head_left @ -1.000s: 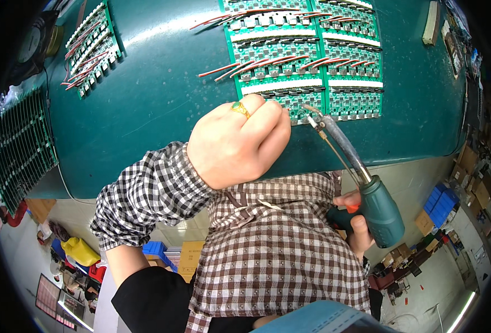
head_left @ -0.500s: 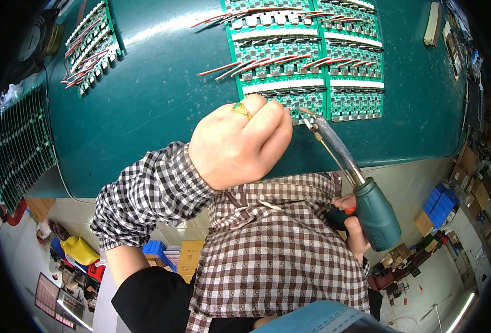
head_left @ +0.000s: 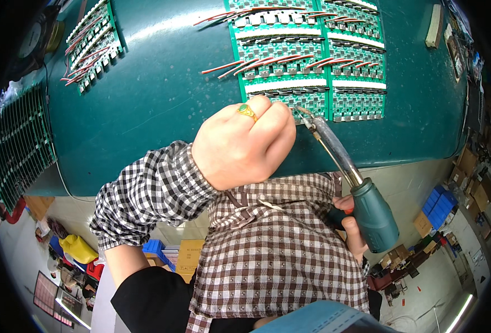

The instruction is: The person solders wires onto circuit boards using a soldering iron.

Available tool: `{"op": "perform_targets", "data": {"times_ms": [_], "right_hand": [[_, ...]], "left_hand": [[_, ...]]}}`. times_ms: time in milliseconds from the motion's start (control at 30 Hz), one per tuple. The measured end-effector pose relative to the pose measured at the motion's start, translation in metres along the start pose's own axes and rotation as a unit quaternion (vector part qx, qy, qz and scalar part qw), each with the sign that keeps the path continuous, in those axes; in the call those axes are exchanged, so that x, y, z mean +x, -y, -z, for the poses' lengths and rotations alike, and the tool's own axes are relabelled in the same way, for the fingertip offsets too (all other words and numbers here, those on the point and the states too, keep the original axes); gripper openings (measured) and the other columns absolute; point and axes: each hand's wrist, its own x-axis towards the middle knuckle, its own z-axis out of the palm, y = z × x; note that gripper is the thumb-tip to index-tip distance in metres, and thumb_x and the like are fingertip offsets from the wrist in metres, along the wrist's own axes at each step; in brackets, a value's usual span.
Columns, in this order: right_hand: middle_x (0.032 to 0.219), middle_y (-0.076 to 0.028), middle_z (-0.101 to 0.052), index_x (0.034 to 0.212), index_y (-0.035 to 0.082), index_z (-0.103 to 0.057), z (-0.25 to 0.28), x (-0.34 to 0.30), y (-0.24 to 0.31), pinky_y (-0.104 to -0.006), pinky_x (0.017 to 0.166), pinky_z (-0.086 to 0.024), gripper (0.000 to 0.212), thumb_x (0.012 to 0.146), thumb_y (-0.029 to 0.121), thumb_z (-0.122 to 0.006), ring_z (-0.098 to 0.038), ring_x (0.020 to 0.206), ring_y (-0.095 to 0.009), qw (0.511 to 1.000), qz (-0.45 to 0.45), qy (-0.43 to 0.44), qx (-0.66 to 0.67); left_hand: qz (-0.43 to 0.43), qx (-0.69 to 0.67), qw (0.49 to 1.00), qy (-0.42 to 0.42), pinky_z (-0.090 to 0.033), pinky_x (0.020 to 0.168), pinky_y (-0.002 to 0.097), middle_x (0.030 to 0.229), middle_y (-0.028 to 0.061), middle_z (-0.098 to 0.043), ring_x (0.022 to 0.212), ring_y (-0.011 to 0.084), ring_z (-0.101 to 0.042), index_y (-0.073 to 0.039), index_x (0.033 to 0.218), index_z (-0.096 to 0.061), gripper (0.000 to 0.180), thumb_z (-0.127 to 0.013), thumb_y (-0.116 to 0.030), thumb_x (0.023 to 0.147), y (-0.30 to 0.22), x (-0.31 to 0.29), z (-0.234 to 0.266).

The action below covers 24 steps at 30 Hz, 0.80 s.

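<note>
My right hand [head_left: 355, 236] is wrapped round the green handle of a soldering gun [head_left: 372, 213], its finger by a red trigger. The gun's long metal barrel slopes up and left, its bent tip at the near edge of a green circuit board panel [head_left: 304, 69]. My left hand [head_left: 245, 145], with a gold ring, is closed over the panel's near left corner, close to that tip. Its fingertips are turned away, so what they hold is hidden. Rows of white strips, black parts and red, white and black wires lie across the panel.
Another wired circuit board panel [head_left: 94, 47] lies at the far left of the green table [head_left: 162, 105]. Many thin boards stand in a row [head_left: 23, 147] at the left edge. A pale bar [head_left: 434, 26] and tools lie along the right edge.
My left hand has shifted slightly right along the near edge, and the board panel has moved slightly right too. The soldering gun has moved a touch to the left.
</note>
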Motion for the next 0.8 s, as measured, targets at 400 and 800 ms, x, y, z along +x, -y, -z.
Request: {"op": "perform_targets", "data": {"times_ms": [400,800], "right_hand": [[0.092,-0.003,-0.076,0.097,0.007,-0.077,-0.0018,0.0027,-0.0005,-0.0363,0.075,-0.053,0.04,0.082,0.044,-0.086,-0.068,0.084,-0.023,0.999,0.036,0.003,-0.028],[0.091,-0.004,-0.075,0.098,0.006,-0.076,-0.0015,0.0032,-0.0017,-0.0347,0.073,-0.053,0.042,0.083,0.043,-0.087,-0.068,0.083,-0.023,0.999,0.046,0.004,-0.027]], "left_hand": [[0.0,-0.003,1.0,-0.013,-0.056,0.067,0.03,0.101,0.0114,-0.062,0.083,0.0219,-0.066,0.004,0.105,-0.073,0.033,-0.073,-0.004,0.073,-0.0007,-0.0007,-0.002],[-0.004,-0.004,1.0,-0.018,-0.057,0.067,0.0302,0.101,0.0122,-0.062,0.082,0.022,-0.066,0.006,0.106,-0.072,0.034,-0.073,-0.004,0.074,-0.0004,0.0,-0.0026]]}}
